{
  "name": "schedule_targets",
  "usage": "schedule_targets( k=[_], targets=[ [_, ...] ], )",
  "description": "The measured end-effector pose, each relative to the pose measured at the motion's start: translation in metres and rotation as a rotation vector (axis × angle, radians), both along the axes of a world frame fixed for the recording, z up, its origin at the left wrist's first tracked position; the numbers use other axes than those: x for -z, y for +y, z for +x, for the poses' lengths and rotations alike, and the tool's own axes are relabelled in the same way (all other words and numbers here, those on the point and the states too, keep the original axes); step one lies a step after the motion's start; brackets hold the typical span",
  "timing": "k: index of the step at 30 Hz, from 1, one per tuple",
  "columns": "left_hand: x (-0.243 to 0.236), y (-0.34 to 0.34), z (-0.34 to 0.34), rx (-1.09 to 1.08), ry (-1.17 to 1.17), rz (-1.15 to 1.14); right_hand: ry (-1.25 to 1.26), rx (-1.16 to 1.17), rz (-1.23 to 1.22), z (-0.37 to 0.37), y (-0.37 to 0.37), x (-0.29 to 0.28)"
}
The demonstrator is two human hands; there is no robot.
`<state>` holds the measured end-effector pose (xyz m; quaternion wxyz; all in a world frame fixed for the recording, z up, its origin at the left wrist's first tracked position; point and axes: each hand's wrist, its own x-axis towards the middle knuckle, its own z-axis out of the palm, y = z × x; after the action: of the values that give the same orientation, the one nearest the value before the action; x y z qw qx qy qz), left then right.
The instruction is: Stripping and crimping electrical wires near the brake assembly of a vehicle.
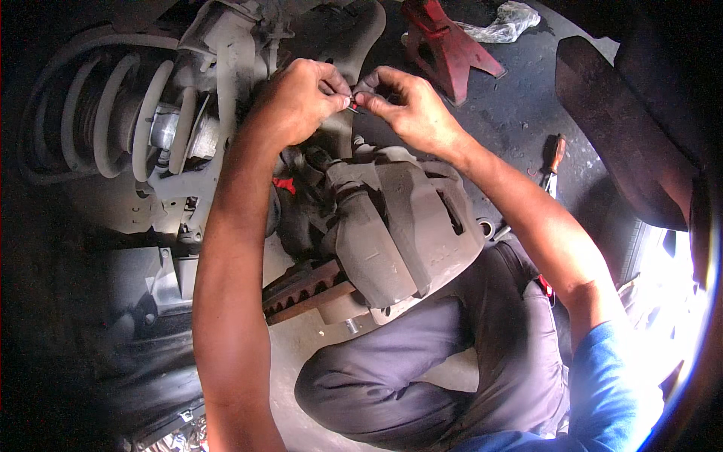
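Observation:
My left hand (pixel 305 98) and my right hand (pixel 410 109) meet above the car's suspension parts, their fingertips nearly touching. Thumb and forefinger of each are pinched on a small piece with red on it (pixel 353 104); it is too small to name and mostly covered by the fingers. Just below my hands sits a large grey, dusty brake caliper (pixel 410 233), partly over the brake disc (pixel 309 292) with its vented edge. A small red piece (pixel 285 184) shows between my left forearm and the caliper.
A coil spring (pixel 113 120) stands at the left. On the dark floor beyond are a red jack stand (pixel 444 49), crumpled clear plastic (pixel 512 22) and a screwdriver with an orange handle (pixel 557 154). A dark curved panel (pixel 625 135) juts in at right. My bent leg (pixel 392 369) lies below the caliper.

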<state>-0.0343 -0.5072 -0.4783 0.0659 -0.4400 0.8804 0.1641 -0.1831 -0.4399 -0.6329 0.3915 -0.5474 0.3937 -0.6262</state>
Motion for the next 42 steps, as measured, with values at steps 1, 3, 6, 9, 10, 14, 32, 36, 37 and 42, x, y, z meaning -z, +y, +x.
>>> schedule_targets(
  k=[1,3,6,9,10,14,32,36,37,42],
  targets=[
    [0.000,0.002,-0.001,-0.021,-0.007,-0.009,-0.038,-0.036,0.029,0.000,-0.001,0.001],
    [0.001,0.004,-0.004,-0.041,-0.014,-0.016,-0.074,-0.071,0.058,-0.002,-0.002,0.002],
    [-0.001,0.005,-0.001,-0.058,0.002,-0.002,-0.152,-0.146,0.135,-0.002,0.000,-0.004],
    [0.000,0.005,-0.001,-0.057,-0.004,0.000,-0.230,-0.291,0.290,-0.004,-0.001,-0.005],
    [0.001,0.004,-0.001,-0.052,0.005,-0.005,-0.321,-0.357,0.316,-0.004,-0.004,-0.003],
    [0.003,-0.001,0.000,-0.069,-0.044,0.016,-0.468,-0.451,0.351,-0.004,-0.005,0.003],
    [0.002,0.002,0.000,-0.002,-0.064,-0.047,-0.227,-0.242,0.182,-0.003,0.000,-0.006],
    [0.000,-0.003,0.001,-0.034,-0.122,-0.023,-0.058,-0.095,0.009,0.003,-0.003,-0.003],
    [0.000,-0.005,0.002,-0.066,-0.099,-0.004,0.118,0.006,-0.149,0.001,-0.004,-0.006],
    [-0.005,-0.007,0.001,-0.051,-0.075,-0.022,0.449,0.276,-0.672,-0.002,-0.011,-0.004]
  ],
)
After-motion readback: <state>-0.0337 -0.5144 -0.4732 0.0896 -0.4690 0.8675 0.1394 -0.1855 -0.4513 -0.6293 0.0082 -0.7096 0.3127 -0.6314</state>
